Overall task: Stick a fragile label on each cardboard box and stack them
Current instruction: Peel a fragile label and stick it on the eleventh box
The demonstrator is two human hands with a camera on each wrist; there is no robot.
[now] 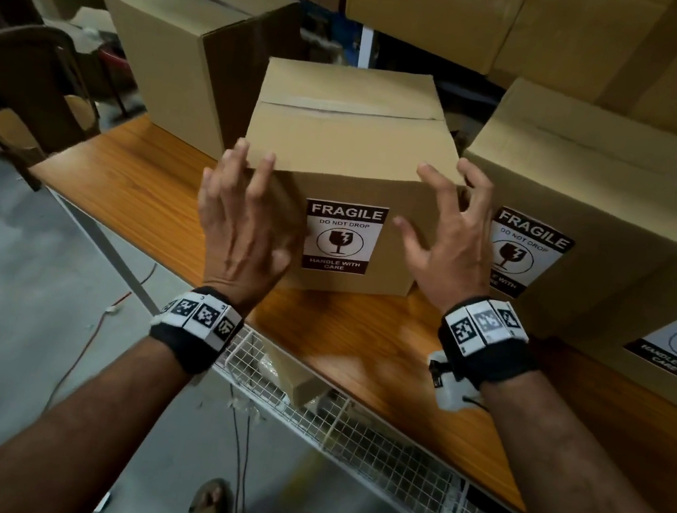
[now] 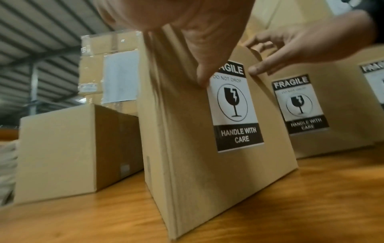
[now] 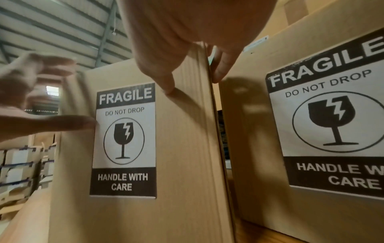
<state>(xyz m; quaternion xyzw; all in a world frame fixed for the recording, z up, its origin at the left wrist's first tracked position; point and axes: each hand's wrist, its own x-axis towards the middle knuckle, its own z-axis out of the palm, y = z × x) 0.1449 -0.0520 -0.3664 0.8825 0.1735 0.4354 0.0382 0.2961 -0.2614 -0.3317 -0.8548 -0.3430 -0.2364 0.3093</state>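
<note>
Both our hands, left hand (image 1: 242, 216) and right hand (image 1: 446, 232), flank the middle cardboard box (image 1: 345, 135) with fingers spread and loosely curved, holding nothing; whether they touch the cardboard we cannot tell. Its fragile label (image 1: 343, 237) is on, as on the box at right (image 1: 581, 160), so we judge stacking comes next, while the far-left box (image 1: 192, 44) shows no label. Open room lies on the wooden table (image 1: 129, 183) to the left; rightward only a narrow gap separates the boxes.
</note>
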